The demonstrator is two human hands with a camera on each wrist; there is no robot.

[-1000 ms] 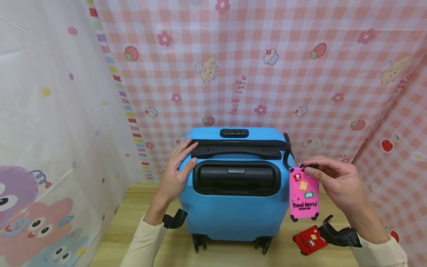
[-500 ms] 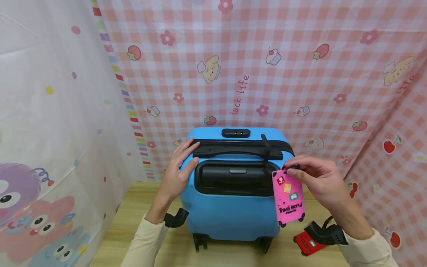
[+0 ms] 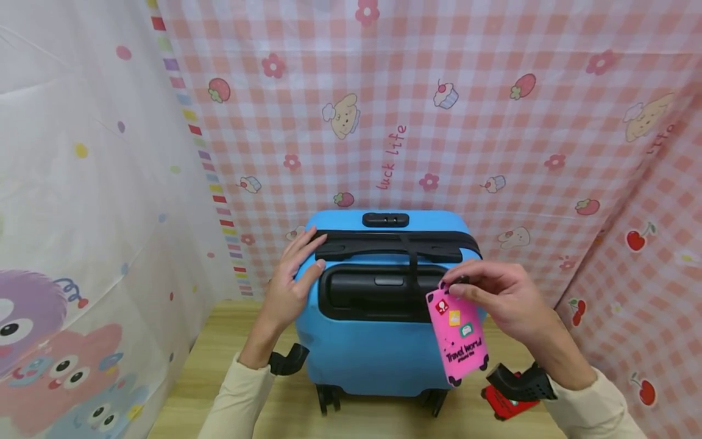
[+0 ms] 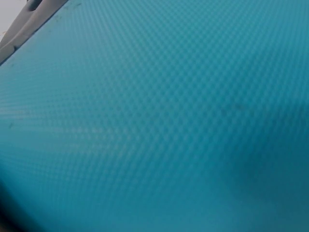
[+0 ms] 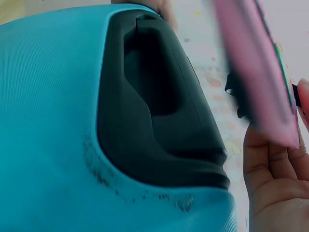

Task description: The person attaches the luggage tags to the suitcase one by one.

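Observation:
A blue hard-shell suitcase (image 3: 373, 353) stands upright on its wheels. My left hand (image 3: 293, 280) rests on its upper left edge, fingers fairly straight beside the black carry handle (image 3: 356, 251). With thumb and fingers my right hand (image 3: 507, 299) pinches a pink luggage tag (image 3: 456, 335) at its top, in front of the suitcase's right side. The tag's black strap (image 3: 412, 259) reaches up and overlaps the carry handle. In the right wrist view the tag (image 5: 260, 72) is blurred, apart from the recessed black grip (image 5: 149, 96). Only blue shell (image 4: 154, 116) fills most of the left wrist view.
A red luggage tag (image 3: 510, 401) lies on the wood-patterned surface (image 3: 230, 353) at the lower right, partly hidden by the right wrist's black mount (image 3: 521, 383). Pink checked cloth (image 3: 373, 79) hangs right behind the suitcase, and printed cloth hangs at both sides.
My right hand has moved left with the pink luggage tag, which now tilts. Its strap has shifted from the handle's right end toward the middle. My left hand stays put.

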